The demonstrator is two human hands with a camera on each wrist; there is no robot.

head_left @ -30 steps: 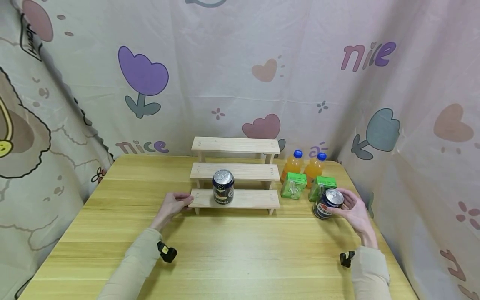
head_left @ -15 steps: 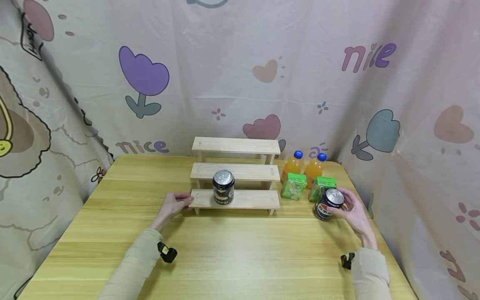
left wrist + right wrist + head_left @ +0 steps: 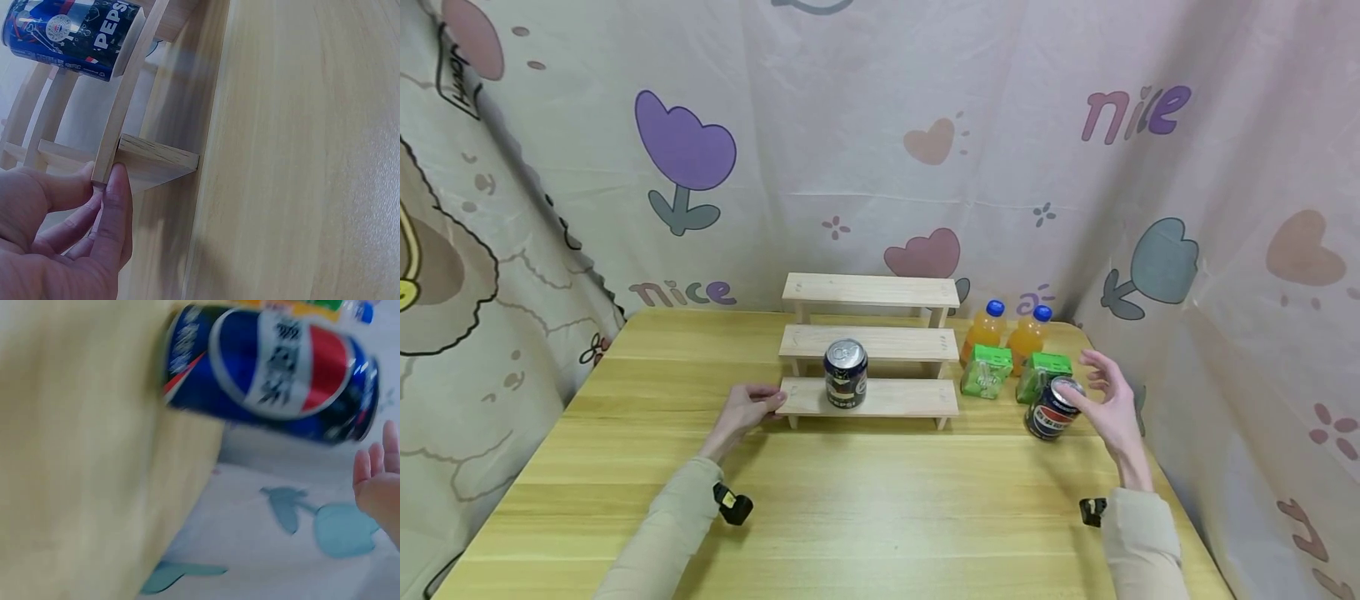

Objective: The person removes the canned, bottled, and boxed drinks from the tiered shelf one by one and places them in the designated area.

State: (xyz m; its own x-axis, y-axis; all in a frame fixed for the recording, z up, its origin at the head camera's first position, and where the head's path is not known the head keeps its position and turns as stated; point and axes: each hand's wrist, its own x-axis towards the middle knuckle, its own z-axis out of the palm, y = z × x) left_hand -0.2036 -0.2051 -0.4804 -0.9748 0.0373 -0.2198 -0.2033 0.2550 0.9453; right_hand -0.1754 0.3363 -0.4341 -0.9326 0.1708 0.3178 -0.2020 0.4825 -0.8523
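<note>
A three-step wooden display rack (image 3: 913, 397) stands at the back middle of the table. My left hand (image 3: 747, 412) pinches the left end of its lowest step; in the left wrist view the thumb and fingers (image 3: 112, 219) squeeze that board's end. On the lowest step stands a dark Pepsi can (image 3: 846, 377), upright, left of centre. A second Pepsi can (image 3: 1049, 417) is on the table at the right. Over its right side my right hand (image 3: 1111, 410) is spread with the fingers up. In the right wrist view this hand (image 3: 380, 487) shows just past the can's top end.
Behind the right-hand can are two green drink cartons (image 3: 987, 372), then two orange juice bottles (image 3: 985, 330) with blue caps. A printed curtain (image 3: 820, 150) hangs behind the wooden table (image 3: 880, 508) and along its sides.
My right hand has let go of the can, its fingers lifting and spreading above it; the can's label now faces more to the front. The left hand stays on the rack.
</note>
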